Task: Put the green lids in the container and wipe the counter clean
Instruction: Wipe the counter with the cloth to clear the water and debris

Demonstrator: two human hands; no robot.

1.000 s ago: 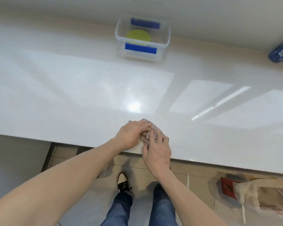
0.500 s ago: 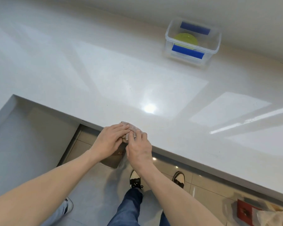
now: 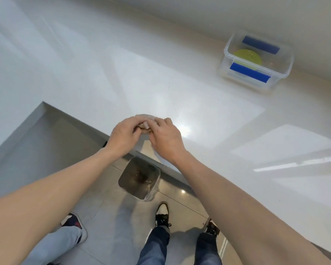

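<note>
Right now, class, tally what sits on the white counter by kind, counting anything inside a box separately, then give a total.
Clear containers: 1
Green lids: 1 visible, inside the container
Cloths: 1, gripped by the left hand and right hand
Total: 3

Below me the floor (image 3: 111, 213) is grey tile, glossy enough to catch a spot of ceiling light. A small bin (image 3: 139, 178) lined with clear plastic stands on it, just under the tabletop's edge. A pale wall (image 3: 199, 8) runs along the far side, and bright window patches glare off the white surface.
</note>
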